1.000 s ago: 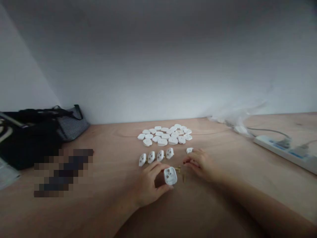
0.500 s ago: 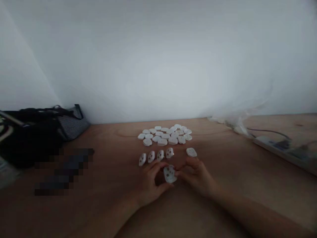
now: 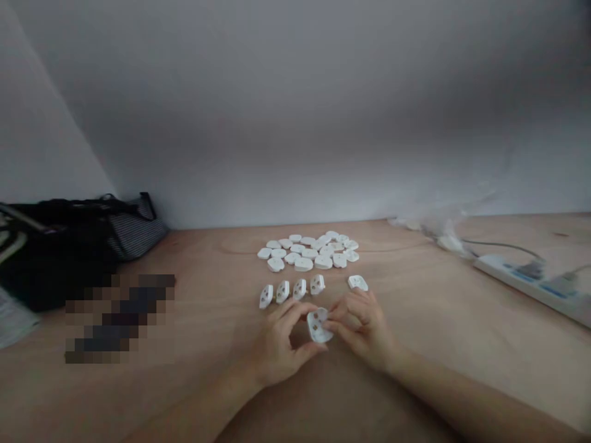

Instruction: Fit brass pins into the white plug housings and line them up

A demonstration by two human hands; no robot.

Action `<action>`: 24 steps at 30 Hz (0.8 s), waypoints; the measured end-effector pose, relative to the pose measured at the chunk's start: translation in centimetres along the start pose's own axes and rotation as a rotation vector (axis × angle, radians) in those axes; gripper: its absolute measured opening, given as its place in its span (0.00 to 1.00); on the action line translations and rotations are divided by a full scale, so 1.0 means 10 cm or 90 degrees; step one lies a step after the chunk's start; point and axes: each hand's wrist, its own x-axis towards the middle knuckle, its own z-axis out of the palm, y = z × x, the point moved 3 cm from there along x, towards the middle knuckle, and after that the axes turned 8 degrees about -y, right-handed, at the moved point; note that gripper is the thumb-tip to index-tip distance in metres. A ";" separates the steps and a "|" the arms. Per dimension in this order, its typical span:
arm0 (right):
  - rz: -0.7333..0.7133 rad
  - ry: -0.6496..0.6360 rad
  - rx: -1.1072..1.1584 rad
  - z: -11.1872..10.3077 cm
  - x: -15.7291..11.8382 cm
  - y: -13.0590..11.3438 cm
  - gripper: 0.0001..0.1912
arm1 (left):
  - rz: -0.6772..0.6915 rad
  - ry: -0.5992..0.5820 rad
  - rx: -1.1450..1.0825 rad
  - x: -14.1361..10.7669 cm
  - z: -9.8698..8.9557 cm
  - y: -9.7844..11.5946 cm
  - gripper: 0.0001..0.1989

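A white plug adapter shell (image 3: 317, 334), with dark holes in its face, is held tilted above the table. My left hand (image 3: 281, 341) grips its edge between thumb and fingers, from the left. My right hand (image 3: 364, 320) is closed in a pinch, fingertips at the shell's right side; whatever is between them is too small to make out. Just beyond my right fingers lies a single white shell (image 3: 357, 282). Several similar adapters (image 3: 300, 288) stand on edge in a row behind my left hand, and a cluster of white pieces (image 3: 303, 264) lies farther back.
On the wooden table (image 3: 207, 344), a black bag (image 3: 55, 252) sits at the left, near a pixelated dark object (image 3: 124, 317). To the right are a power strip (image 3: 521, 280) with plugs in it and a crumpled clear plastic bag (image 3: 447, 231). A wall rises behind.
My right fingertips have moved slightly inward over the right side of the shell. My left hand keeps its grip, and the picture has become brighter on the table.
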 end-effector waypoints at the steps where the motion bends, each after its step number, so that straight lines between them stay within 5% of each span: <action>1: -0.003 -0.004 -0.012 0.00 0.00 -0.01 0.08 | -0.002 -0.003 0.003 0.00 0.00 0.00 0.20; 16: -0.102 -0.036 -0.095 -0.10 0.01 -0.07 0.03 | 0.005 0.015 -0.004 -0.01 -0.01 0.03 0.19; 21: 0.003 -0.086 0.012 -0.14 0.01 0.12 0.39 | -0.010 0.019 -0.040 0.01 -0.03 0.02 0.19; 24: 0.022 -0.170 0.113 -0.04 0.01 0.17 0.37 | 0.000 0.016 -0.062 0.01 -0.01 0.01 0.21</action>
